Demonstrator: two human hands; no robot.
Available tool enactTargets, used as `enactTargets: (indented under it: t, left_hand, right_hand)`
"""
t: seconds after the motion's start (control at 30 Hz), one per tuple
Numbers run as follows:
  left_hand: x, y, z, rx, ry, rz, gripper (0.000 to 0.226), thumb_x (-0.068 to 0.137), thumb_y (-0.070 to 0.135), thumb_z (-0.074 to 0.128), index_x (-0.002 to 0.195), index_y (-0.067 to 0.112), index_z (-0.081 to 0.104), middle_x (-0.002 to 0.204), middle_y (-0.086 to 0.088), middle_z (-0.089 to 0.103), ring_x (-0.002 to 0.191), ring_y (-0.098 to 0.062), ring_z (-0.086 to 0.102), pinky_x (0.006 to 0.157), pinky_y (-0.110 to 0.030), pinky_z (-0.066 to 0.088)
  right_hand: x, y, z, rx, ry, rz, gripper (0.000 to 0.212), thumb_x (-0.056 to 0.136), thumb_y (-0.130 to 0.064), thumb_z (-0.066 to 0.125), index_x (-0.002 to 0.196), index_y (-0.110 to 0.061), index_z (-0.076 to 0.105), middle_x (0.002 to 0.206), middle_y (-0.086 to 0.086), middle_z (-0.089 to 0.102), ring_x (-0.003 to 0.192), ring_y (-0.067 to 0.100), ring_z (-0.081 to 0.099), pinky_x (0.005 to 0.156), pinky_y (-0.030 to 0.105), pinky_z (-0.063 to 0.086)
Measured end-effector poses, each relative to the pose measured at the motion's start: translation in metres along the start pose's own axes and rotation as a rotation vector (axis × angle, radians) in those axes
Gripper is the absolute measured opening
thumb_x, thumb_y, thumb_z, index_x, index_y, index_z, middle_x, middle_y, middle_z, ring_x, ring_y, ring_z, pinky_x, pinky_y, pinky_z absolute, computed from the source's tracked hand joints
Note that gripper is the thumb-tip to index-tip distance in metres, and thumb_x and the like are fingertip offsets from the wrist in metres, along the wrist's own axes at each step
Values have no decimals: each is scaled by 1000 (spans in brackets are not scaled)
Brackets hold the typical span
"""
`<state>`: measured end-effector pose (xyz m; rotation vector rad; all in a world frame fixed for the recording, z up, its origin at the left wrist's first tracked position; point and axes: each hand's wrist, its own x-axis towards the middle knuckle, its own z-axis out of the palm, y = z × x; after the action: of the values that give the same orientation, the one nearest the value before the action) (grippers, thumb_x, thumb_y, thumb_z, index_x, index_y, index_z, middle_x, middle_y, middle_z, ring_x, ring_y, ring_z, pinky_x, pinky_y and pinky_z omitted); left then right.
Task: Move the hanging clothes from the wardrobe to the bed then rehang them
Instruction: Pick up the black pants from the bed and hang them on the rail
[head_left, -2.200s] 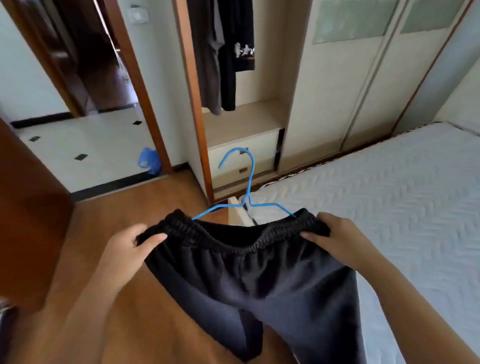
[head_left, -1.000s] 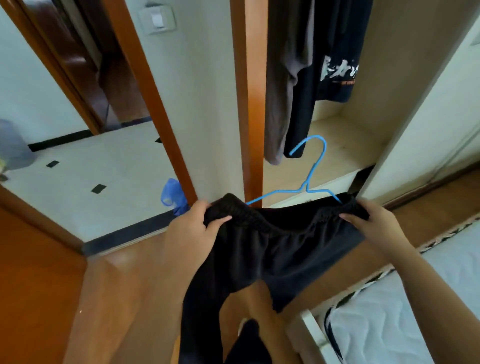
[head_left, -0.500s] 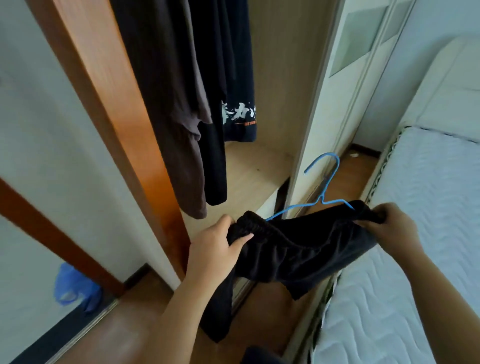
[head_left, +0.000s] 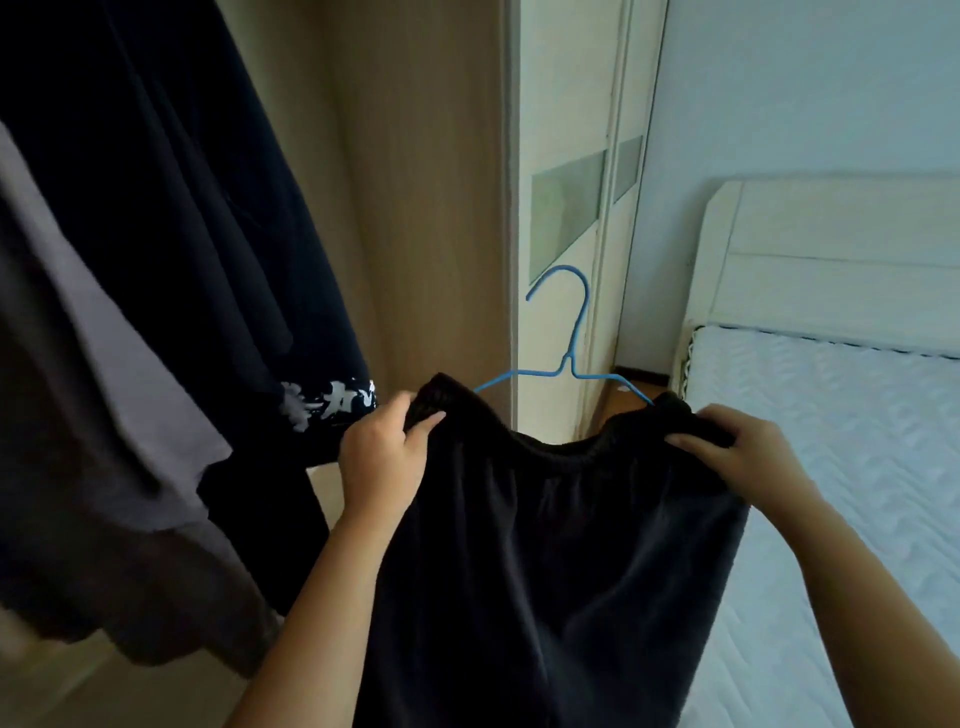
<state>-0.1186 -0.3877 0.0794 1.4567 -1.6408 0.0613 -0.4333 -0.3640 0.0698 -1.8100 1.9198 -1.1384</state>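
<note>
Black elastic-waist trousers (head_left: 545, 561) hang on a blue wire hanger (head_left: 570, 338), whose hook points up in front of the wardrobe's edge. My left hand (head_left: 382, 457) grips the left end of the waistband. My right hand (head_left: 727, 447) grips its right end. Inside the open wardrobe (head_left: 426, 182) on the left hang a dark navy shirt with white print (head_left: 218, 234) and a grey-brown garment (head_left: 93, 441). The white quilted bed (head_left: 831, 467) lies at the right.
The wardrobe's sliding doors with frosted panels (head_left: 569, 208) stand straight ahead. A cream headboard (head_left: 831, 249) rises behind the mattress. A narrow strip of wooden floor (head_left: 634, 384) runs between wardrobe and bed.
I have stepped closer to the open wardrobe and raised the trousers on the hanger; the hanging garments now fill the left of the view. Both hands keep their grip.
</note>
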Motion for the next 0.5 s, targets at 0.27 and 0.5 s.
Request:
enactTargets:
  t: [0.27,0.5]
  left_hand:
    - [140,32,41,-102,176,61,26,84,23,63,100,3,65,81,-11,71,75,-29,64,65,-27,40]
    - [232,38,22,-116,240,55,24,89,22,55,104,4,61,91,-13,65,83,-25,57,68,-27,37]
  right_hand:
    - [113,-19,-61,354,-107,21,50,63,-48,76,80,-2,67,70,15,67,65,12,62,66,25,47]
    - [167,-87,-71,650,-140,-1,27,86,-30,55,79,-8,69,67,3,73,63,15,70,62,27,53]
